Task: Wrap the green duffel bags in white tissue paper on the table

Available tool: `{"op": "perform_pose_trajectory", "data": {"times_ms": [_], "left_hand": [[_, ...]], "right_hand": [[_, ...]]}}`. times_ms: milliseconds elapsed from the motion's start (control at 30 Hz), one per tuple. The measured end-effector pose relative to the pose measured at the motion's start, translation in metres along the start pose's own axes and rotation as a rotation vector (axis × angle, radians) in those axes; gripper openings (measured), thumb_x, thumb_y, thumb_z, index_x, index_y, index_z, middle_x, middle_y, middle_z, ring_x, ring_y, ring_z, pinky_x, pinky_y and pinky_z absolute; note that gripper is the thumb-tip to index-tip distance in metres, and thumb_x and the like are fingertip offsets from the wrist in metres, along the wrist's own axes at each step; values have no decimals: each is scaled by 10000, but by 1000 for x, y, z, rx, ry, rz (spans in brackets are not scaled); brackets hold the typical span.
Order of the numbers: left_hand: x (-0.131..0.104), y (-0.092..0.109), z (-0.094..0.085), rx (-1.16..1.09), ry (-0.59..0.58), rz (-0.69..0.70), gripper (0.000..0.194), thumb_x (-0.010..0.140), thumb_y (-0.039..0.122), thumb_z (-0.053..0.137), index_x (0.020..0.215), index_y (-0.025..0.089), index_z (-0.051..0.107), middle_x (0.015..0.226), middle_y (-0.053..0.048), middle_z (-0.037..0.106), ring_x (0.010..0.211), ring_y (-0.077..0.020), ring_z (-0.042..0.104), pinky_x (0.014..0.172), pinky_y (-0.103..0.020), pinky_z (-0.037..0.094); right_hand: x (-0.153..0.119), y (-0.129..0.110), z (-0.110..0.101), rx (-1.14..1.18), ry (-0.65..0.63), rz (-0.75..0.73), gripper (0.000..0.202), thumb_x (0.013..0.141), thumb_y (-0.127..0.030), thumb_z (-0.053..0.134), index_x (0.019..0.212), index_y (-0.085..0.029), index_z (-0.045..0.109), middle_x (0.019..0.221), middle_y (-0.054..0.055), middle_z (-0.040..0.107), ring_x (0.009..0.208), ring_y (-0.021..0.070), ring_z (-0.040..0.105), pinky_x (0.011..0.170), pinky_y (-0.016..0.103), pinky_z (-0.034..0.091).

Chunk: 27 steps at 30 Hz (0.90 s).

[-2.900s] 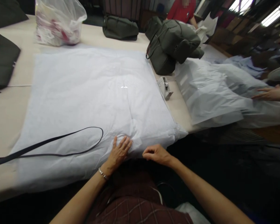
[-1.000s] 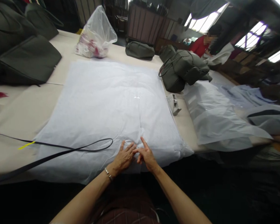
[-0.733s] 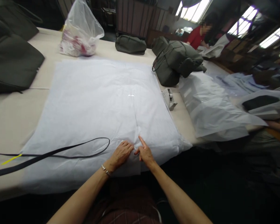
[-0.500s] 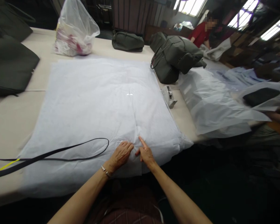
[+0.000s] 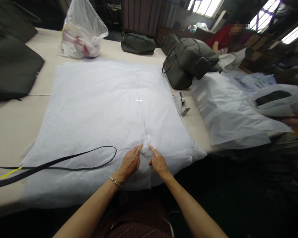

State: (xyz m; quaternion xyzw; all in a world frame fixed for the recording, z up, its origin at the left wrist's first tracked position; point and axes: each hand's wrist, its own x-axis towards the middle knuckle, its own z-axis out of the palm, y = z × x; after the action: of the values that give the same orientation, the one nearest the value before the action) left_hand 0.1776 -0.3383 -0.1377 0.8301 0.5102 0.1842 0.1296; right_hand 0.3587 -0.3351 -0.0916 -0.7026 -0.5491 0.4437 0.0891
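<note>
White thin sheets lie spread in a stack over the table, their near edge hanging at the front. My left hand, with a bracelet at the wrist, rests on the sheets near the front edge, fingers stretched forward and holding nothing. Just to its right, my right hand touches the same sheets with the index finger extended and the other fingers partly curled; it holds nothing visible. A crease in the sheets runs away from between the hands. A black strap forms a loop left of my left hand.
A tape dispenser stands right of the sheets. Dark bags lie behind it, another dark bag at left. A clear plastic bag is at the back. Translucent bags lie right. A person in red works behind; another arm shows at right.
My left hand's fingers have straightened forward from a bent pose. My right hand has shifted slightly right. The person in red has moved right, and the view has shifted a little.
</note>
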Motion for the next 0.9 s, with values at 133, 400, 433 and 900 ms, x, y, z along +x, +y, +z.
{"op": "perform_pose_trajectory", "data": {"times_ms": [133,400,433,900], "left_hand": [[8,5,-5,49,-52,-15,583,850,34,347,1426,118,322,1204,-134,605,1025,-223,599,883,-375,488],[20,17,-12,146,-151,41,367,881,46,399,1173,197,561,1039,-81,611,890,-222,570,799,-375,476],[21,18,-12,153,-154,42,349,881,46,403,1153,189,568,1022,-83,608,891,-226,566,798,-380,475],[10,8,-7,133,-123,87,410,885,40,345,1227,169,532,1096,-90,622,968,-215,562,886,-362,476]], "right_hand": [[2,2,-8,-177,30,-87,661,827,-97,379,1468,-252,416,792,3,736,547,119,633,634,210,513],[12,7,-16,-410,-20,-191,685,815,-98,395,1487,-227,379,1068,40,739,815,153,699,783,233,527],[13,8,-17,-423,-30,-202,681,815,-96,392,1485,-220,385,1061,44,741,808,152,699,778,231,527],[14,11,-22,-292,-23,-214,624,844,-105,365,1450,-225,449,857,25,757,722,165,684,773,251,524]]}}
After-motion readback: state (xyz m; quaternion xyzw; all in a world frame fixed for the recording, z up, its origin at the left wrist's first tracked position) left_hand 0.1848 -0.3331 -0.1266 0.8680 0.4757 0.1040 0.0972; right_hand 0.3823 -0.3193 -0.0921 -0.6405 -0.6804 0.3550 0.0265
